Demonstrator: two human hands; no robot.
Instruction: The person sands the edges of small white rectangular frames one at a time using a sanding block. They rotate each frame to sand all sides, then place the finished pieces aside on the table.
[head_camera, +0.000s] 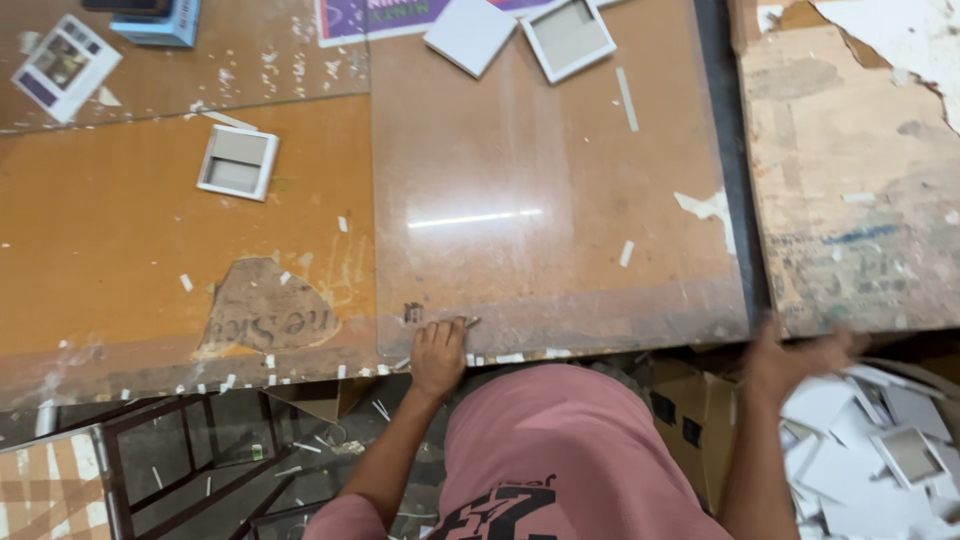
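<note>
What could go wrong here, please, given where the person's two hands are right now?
The left hand rests at the worn table edge on a small metal piece; it might slip off or nick a finger. The right hand, blurred, reaches over a heap of white frames in a cardboard box; pieces could spill or bend.

table: orange-brown, flecked white
frames: white, grey centres
shirt: pink, black print
cardboard: tan
</note>
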